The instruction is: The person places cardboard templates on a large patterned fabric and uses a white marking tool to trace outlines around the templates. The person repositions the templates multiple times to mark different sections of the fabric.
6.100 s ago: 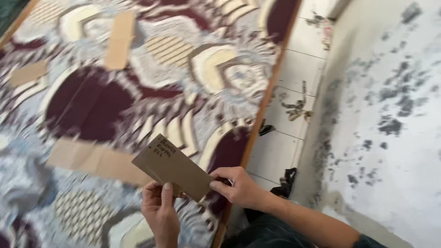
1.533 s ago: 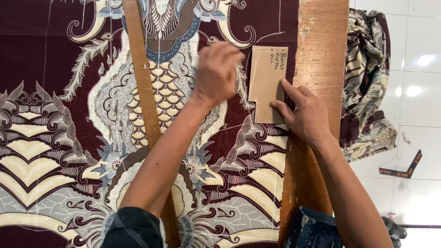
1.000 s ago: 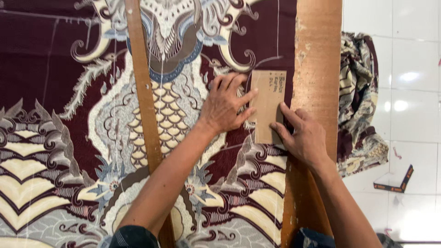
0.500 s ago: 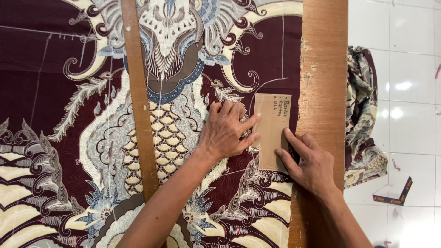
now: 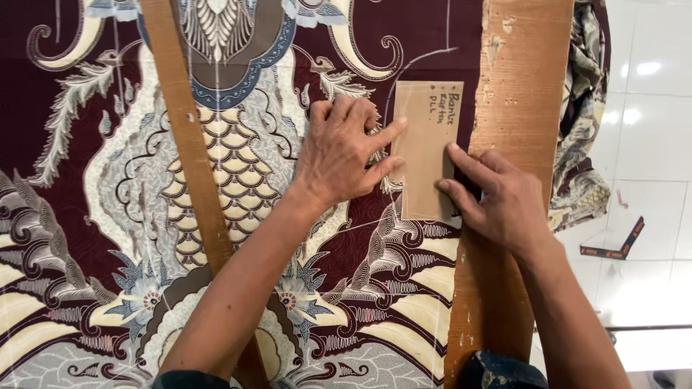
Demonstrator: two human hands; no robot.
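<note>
Two bare hands press flat on a small brown card template (image 5: 427,151), a tall rectangle with handwriting at its upper right. Neither hand closes around anything; both grips are open. The left hand (image 5: 344,151) lies palm down on patterned cloth (image 5: 238,166), fingers spread, with two fingertips resting on the card's left edge. The right hand (image 5: 501,202) comes in from the lower right, its first two fingers laid on the card's lower right corner.

That card sits on the cloth's right side, just beside a broad strip of rough brown wood (image 5: 515,94) running top to bottom. The right hand rests partly over this wood.

Dark maroon batik cloth spreads over the whole surface, printed with cream scrolls, grey feathers and a scaled figure in the middle. A narrow brown paper strip (image 5: 189,144) crosses it lengthwise, left of the left hand. Past the wooden strip, bunched matching fabric (image 5: 585,130) hangs toward a white tiled floor (image 5: 649,144), where a small dark angled object (image 5: 613,241) lies.
</note>
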